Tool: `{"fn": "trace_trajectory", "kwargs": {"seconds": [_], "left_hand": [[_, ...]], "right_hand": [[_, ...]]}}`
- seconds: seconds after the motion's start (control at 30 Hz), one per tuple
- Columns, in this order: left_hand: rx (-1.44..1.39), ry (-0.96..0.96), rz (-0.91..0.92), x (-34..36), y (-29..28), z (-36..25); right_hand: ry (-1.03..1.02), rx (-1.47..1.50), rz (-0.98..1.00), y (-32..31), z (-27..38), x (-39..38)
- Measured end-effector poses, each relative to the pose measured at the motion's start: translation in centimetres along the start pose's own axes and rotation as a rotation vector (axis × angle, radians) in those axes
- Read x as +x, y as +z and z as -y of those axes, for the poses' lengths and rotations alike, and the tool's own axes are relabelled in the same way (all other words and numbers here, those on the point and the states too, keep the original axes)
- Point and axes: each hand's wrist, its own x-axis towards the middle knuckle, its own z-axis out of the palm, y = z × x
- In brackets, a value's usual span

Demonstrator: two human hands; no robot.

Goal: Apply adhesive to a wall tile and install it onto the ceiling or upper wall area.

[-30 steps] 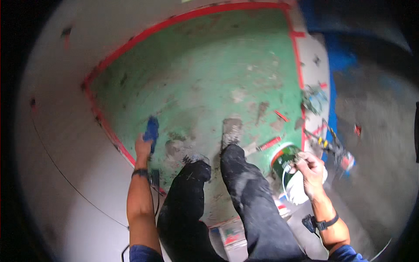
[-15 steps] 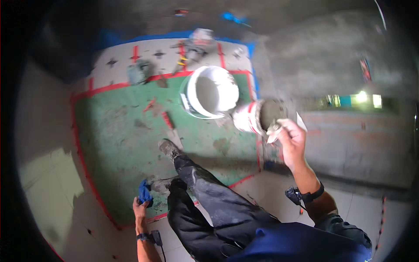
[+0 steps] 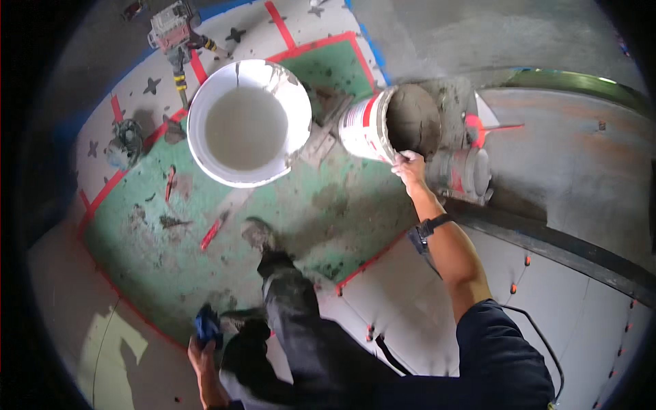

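My right hand (image 3: 410,171) is closed on the near rim of a white and red bucket (image 3: 362,126), which leans over and holds grey mortar-like paste (image 3: 417,119). A larger white bucket (image 3: 197,130) of cloudy water (image 3: 246,130) stands to its left. Low at the left, my left hand (image 3: 201,362) is closed round a crumpled blue cloth-like thing (image 3: 208,326), beside my rear shoe. My front shoe (image 3: 258,234) rests on the green floor sheet (image 3: 307,219).
A red-handled scraper (image 3: 213,232) and a small red tool (image 3: 170,183) lie on the sheet. Red tape edges it. Black-and-yellow-handled tools (image 3: 180,78) lie at the far left. A smeared, tipped-over tub (image 3: 465,172) sits right of the mortar bucket, near a dark raised edge (image 3: 560,246).
My right hand has gone from holding a pale scrap over the mortar bucket to gripping its rim. The view has shifted closer to the buckets. My left hand still holds the blue thing.
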Motion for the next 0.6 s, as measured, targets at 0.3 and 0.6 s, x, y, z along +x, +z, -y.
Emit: {"fn": "trace_trajectory", "kwargs": {"seconds": [0.3,0.6], "left_hand": [[-0.303,0.042,0.286,-6.5,7.2,-17.0],[-0.819,0.172,0.071,-12.2,1.2,-12.2]], "right_hand": [[0.016,0.17,0.712,16.1,23.6,-28.2],[-0.811,-0.789,0.813,29.9,21.0,-42.6]]}}
